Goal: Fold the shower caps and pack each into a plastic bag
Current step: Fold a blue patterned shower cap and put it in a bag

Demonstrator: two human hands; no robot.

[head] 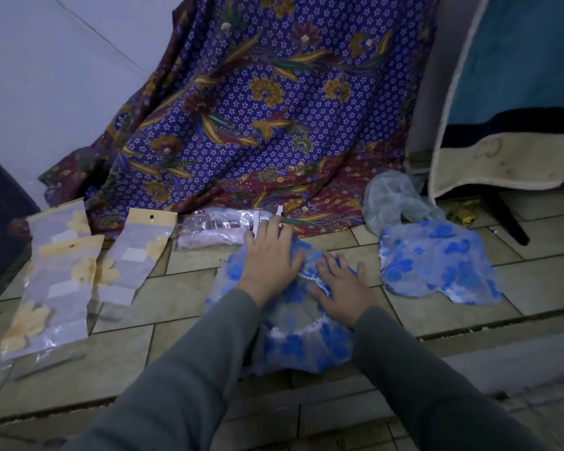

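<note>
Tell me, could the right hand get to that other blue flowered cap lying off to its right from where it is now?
Probably yes. The right hand rests flat on the shower cap being folded, and only bare floor tile separates it from the second blue cap.

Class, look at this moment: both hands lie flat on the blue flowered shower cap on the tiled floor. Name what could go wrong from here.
1. The shower cap looks thin and slippery; under the flat left hand and right hand it may slide on the tiles and fold unevenly.
2. The second cap lies close by and could get dragged along.
</note>
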